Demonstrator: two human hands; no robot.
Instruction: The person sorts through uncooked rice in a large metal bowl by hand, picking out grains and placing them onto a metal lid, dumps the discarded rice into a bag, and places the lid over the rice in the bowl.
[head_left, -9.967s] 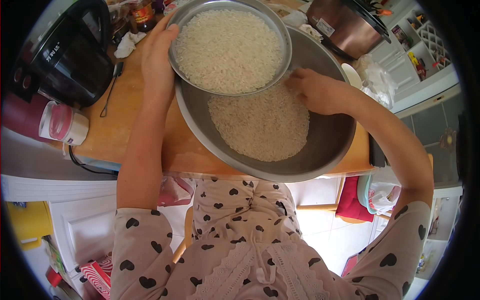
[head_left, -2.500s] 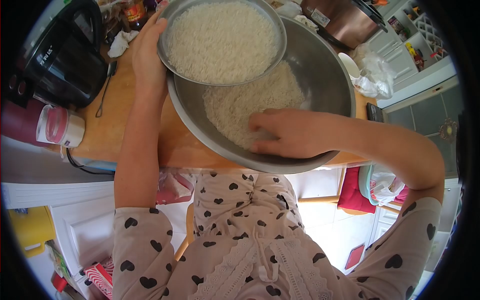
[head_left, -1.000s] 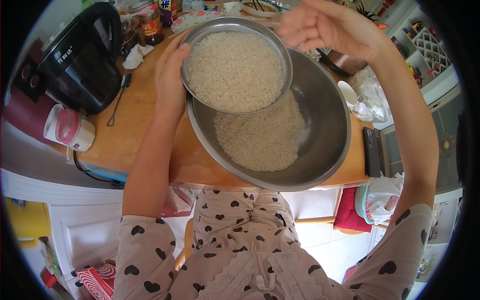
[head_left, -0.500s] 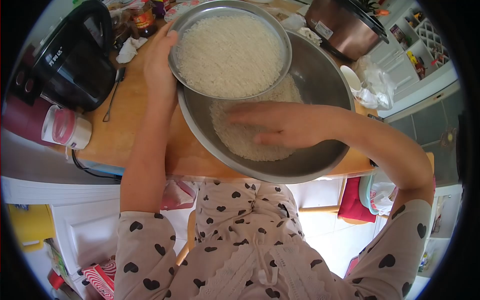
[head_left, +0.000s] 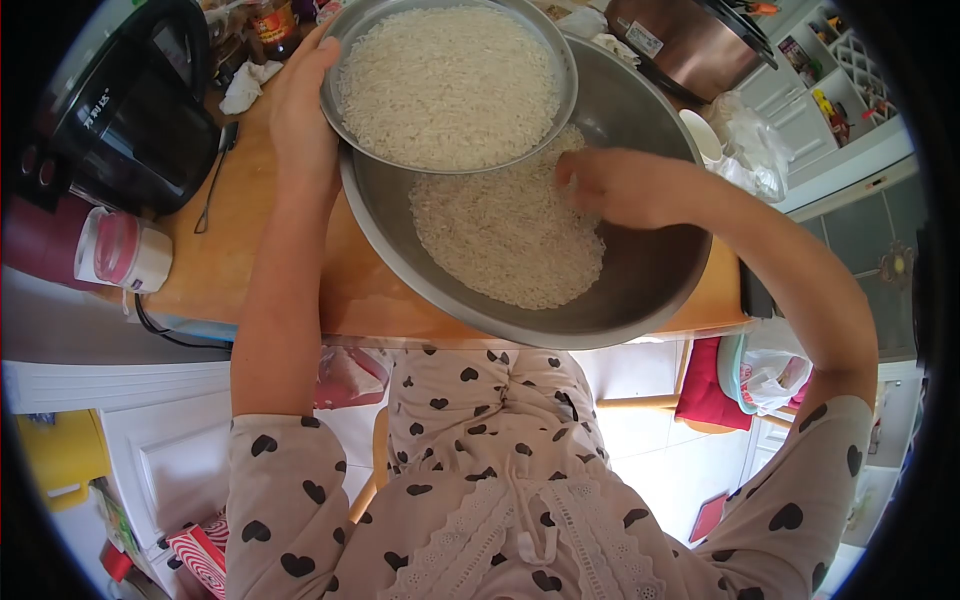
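Note:
My left hand [head_left: 303, 105] grips the left edge of a shallow round metal dish [head_left: 570, 95]. White rice [head_left: 450, 90] is spread across the dish. It hangs above the far left part of a big stainless-steel basin [head_left: 655, 270] and hides some of it. More rice [head_left: 505, 235] lies in a heap on the basin's bottom. Over the right side of that heap is my right hand [head_left: 632, 190], its fingers bent inward and slightly blurred; what they hold, if anything, is hidden.
On the wooden table [head_left: 270, 270] stand a black electric kettle [head_left: 150, 120], a thin metal utensil [head_left: 212, 185] and a lidded jar [head_left: 130, 250] at left. Behind the basin's right side are a brown cooker [head_left: 690, 45], a white cup [head_left: 700, 135] and a plastic bag [head_left: 755, 150].
My right hand has moved right and away from me across the rice, and its outstretched fingers have curled. The dish and basin sit slightly further left and higher in view.

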